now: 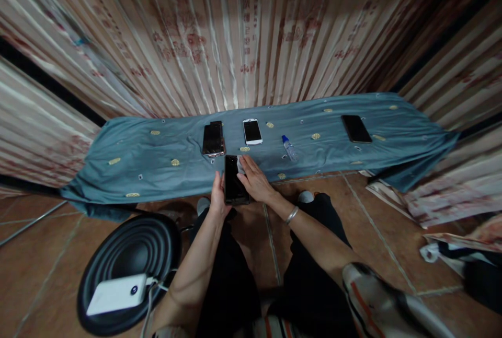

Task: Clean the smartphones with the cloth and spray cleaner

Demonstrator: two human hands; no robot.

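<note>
My left hand point(219, 191) grips a black smartphone point(235, 184) along its left side, screen facing up, in front of the bench's near edge. Over the phone's upper right part lies my right hand point(254, 177), its fingers pressed together on a small pale cloth or tissue point(240, 164) against the screen; most of that piece is hidden. Just beyond, two stacked dark phones point(213, 138) rest on the blue cloth. A white phone point(252, 131) with a black screen lies to their right. Nearer my right hand is a small clear bottle with a blue cap point(289, 148).
The bench is draped with a wrinkled blue patterned cloth point(157, 165). Another black phone point(356, 128) lies at its right. A round black stool point(129, 249) stands at lower left, bearing a white power bank point(117, 294) with a cable. Striped curtains point(188, 40) hang behind.
</note>
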